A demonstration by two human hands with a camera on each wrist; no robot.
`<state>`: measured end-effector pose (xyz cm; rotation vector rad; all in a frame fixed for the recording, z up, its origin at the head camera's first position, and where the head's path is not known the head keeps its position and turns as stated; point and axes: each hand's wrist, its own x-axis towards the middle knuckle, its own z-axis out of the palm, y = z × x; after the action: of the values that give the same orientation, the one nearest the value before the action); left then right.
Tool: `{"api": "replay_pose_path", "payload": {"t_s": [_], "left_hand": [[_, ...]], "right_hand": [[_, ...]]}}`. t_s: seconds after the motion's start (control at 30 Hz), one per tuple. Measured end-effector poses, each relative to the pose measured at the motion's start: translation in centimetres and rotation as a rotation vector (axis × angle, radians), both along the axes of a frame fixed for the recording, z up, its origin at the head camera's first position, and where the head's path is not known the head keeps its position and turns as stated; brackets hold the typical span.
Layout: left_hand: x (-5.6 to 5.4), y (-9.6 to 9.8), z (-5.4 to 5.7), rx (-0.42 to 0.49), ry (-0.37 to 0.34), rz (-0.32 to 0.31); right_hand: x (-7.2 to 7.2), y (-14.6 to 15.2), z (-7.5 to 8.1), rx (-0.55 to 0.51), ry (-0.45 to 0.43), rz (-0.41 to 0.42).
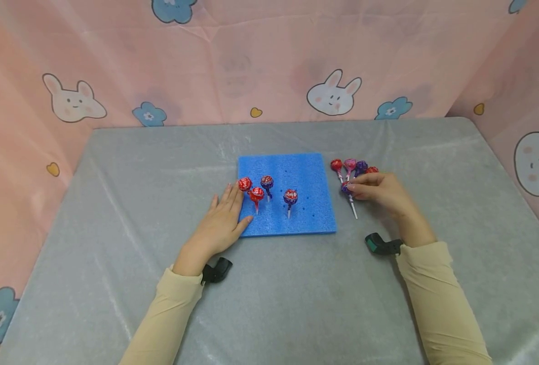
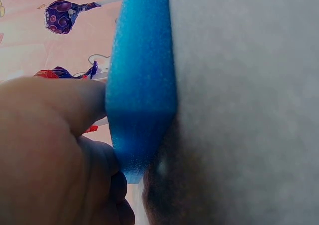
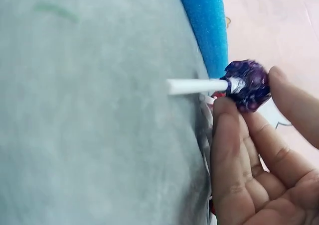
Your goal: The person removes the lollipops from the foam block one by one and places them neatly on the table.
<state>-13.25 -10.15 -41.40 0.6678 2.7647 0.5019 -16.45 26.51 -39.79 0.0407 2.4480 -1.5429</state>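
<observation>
Held lollipop (image 3: 247, 87): we found it right of centre in the head view, just beyond the foam's right edge, purple head toward the top, white stick slanting toward the lower right; we could not tell whether its tip touched the table.
Right-hand pinch: our right hand (image 1: 383, 192) had thumb and fingertips closed on the wrapped head, a hold that, we judged, kept the stick bare.
Foam block (image 1: 303, 170): it lay flat at mid-frame, small dark spots on top that we took for holes.
Left-hand brace: our left hand (image 1: 219, 223) lay along the block's left edge, fingers outstretched and gripping nothing, thumb over the lower-left corner, probably to steady it.
Standing lollipops (image 1: 290, 196): four stood sticks down, three toward the left edge, one near the middle.
Lying lollipops (image 1: 337, 165): these fanned out just above the pinch, partly hidden by our hand.
Working room: blue surface lay bare along the block's top and right; grey table (image 1: 297, 294) spread between our sleeves at lower centre.
</observation>
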Motion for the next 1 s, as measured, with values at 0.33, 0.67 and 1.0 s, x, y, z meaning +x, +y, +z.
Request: {"api": "replay_pose_path", "payload": {"t_s": [0.33, 0.67, 1.0], "left_hand": [[-0.03, -0.03, -0.07, 0.004, 0.0, 0.003], [-0.03, 0.06, 0.05, -0.003, -0.008, 0.005], [-0.01, 0.13, 0.3, -0.001, -0.002, -0.001]], "right_hand": [[0.2, -0.55, -0.12, 0.139, 0.028, -0.004], [0.4, -0.91, 0.0, 0.209, 0.077, 0.004], [0.7, -0.73, 0.01, 0.202, 0.093, 0.008]]}}
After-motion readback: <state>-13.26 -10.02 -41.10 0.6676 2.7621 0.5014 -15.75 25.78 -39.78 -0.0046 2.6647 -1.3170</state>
